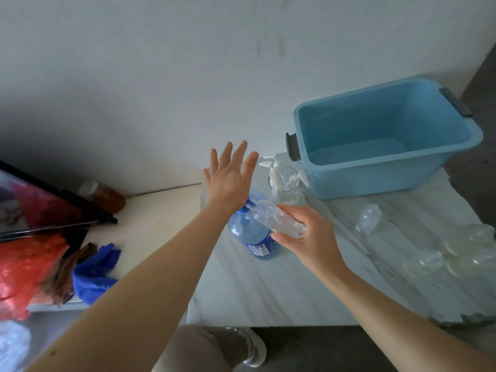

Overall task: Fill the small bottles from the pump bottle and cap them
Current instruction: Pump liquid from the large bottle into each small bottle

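Observation:
A blue pump bottle (252, 232) stands on the marble-patterned table (268, 291). My right hand (308, 237) grips a small clear bottle (276, 218), tilted so its mouth sits at the pump's nozzle. My left hand (230, 178) is flat above the pump head with its fingers straight and spread, the heel of the palm over the pump top. Another small clear bottle (369, 218) lies on the table to the right, and several more clear bottles (456, 253) are grouped at the right edge. White pump caps (281, 175) stand in a clear glass behind the pump bottle.
A light blue plastic tub (375, 181) sits at the back right against the wall. On a lower surface to the left lie a blue cloth (94, 272), a red bag (24, 269), a black-framed panel (59, 210) and an amber jar (104, 194).

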